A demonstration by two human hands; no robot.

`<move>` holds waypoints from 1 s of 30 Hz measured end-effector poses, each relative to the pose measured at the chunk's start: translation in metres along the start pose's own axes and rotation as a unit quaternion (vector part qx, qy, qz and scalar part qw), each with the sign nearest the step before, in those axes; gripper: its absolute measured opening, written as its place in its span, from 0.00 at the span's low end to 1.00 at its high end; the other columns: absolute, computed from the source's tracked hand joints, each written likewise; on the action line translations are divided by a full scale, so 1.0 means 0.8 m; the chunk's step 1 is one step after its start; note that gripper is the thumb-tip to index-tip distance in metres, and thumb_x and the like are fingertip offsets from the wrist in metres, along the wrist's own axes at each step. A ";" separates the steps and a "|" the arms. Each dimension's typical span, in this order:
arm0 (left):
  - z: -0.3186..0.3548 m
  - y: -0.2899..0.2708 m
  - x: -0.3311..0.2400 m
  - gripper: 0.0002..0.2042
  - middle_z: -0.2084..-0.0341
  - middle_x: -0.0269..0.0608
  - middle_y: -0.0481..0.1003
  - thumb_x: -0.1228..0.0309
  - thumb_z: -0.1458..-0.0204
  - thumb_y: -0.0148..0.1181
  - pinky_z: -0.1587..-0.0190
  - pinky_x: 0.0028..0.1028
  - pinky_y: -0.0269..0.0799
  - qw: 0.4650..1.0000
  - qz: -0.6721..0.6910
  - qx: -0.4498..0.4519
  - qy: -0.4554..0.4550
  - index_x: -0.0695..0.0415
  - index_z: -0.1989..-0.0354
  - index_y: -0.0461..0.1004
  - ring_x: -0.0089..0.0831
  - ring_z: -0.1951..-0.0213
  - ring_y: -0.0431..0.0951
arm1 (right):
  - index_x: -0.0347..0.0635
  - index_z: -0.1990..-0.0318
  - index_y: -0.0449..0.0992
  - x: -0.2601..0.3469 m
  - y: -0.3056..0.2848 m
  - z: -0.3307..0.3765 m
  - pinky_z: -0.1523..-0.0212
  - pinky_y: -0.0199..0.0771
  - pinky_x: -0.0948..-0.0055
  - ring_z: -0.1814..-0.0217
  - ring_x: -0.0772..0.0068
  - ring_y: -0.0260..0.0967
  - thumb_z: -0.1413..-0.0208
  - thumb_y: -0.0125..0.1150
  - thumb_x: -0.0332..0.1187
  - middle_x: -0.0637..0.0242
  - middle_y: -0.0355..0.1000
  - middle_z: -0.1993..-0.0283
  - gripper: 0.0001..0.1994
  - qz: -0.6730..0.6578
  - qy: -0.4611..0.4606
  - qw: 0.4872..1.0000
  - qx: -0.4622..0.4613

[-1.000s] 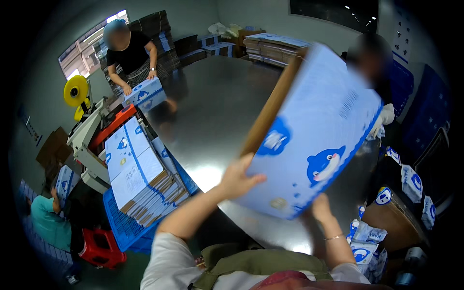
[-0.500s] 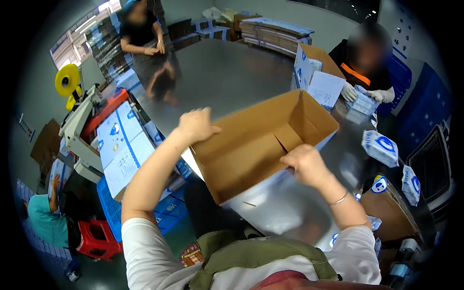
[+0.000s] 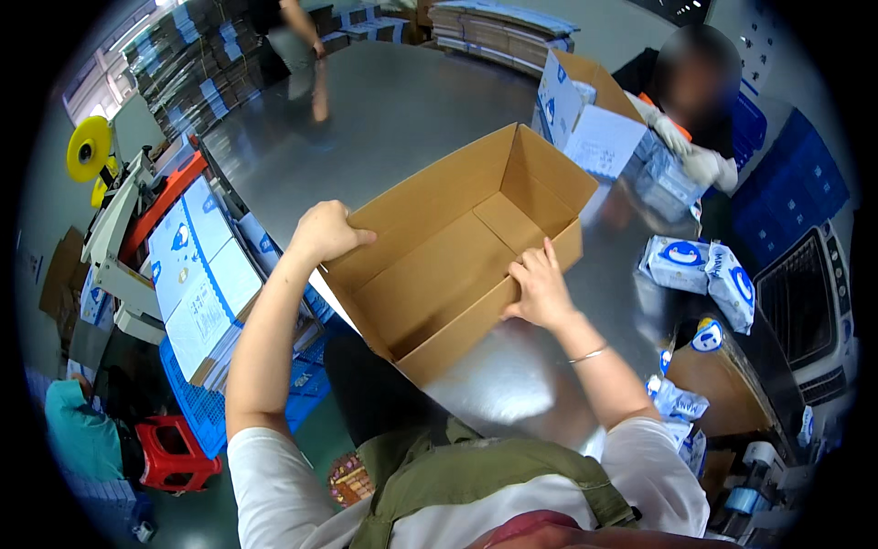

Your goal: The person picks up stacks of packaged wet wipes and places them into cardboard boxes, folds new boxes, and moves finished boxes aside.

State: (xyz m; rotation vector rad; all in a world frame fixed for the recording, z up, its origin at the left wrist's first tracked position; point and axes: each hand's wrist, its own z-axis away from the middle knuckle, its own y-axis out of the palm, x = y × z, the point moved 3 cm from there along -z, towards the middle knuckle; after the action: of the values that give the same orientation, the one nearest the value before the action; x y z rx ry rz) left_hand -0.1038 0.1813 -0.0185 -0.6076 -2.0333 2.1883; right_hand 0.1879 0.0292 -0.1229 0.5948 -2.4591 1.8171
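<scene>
An open-topped cardboard box [image 3: 434, 261], brown inside and without contents, is tilted over the metal table in front of me. My left hand [image 3: 327, 235] is closed on its far left edge, thumb over the inner side. On the near side, a strip of brown board slopes outward along the edge. My right hand [image 3: 541, 288] grips this near edge toward its right end, fingertips over the board and thumb below. The box's underside is hidden.
Flattened white-and-blue cartons [image 3: 197, 265] lie left on a blue crate [image 3: 192, 393], beside a tape machine [image 3: 123, 265]. Wrapped packs [image 3: 677, 263] sit right. A gloved co-worker [image 3: 700, 165] handles packs beside another open box [image 3: 594, 137]. A red stool [image 3: 178, 453] stands lower left.
The box has shifted left in view, and its inner bottom flap now lies flat. My right hand has turned on the near edge, where brown board now slopes outward.
</scene>
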 end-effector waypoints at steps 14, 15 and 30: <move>-0.010 0.007 0.016 0.18 0.69 0.55 0.79 0.58 0.54 0.59 0.56 0.37 0.74 0.993 -0.058 -0.010 -0.102 0.64 0.68 0.80 0.47 0.63 0.80 | 0.38 0.71 0.78 0.171 -0.282 0.061 0.79 0.71 0.80 0.87 0.74 0.67 0.52 0.69 0.29 0.61 0.71 0.82 0.05 -0.715 -0.415 0.472 -0.305; -0.011 0.005 0.013 0.18 0.69 0.55 0.79 0.58 0.54 0.60 0.56 0.37 0.74 0.993 -0.062 -0.018 -0.098 0.64 0.68 0.80 0.46 0.63 0.80 | 0.55 0.46 0.75 0.179 -0.284 0.044 0.84 0.55 0.79 0.88 0.79 0.57 0.44 0.59 0.29 0.77 0.66 0.85 0.18 -0.659 -0.518 0.469 -0.279; -0.019 0.013 0.017 0.21 0.71 0.57 0.79 0.55 0.53 0.62 0.59 0.36 0.74 0.995 -0.021 -0.018 -0.092 0.65 0.68 0.80 0.46 0.65 0.80 | 0.45 0.57 0.76 0.128 -0.310 0.119 0.81 0.63 0.81 0.85 0.76 0.64 0.47 0.62 0.28 0.69 0.68 0.83 0.09 -0.690 -0.479 0.533 -0.102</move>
State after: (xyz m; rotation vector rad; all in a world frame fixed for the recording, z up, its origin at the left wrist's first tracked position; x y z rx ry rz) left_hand -0.1094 0.1988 -0.0323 -0.3739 -2.1555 2.2643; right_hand 0.1911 -0.1492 0.0988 2.8133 -1.0790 0.3933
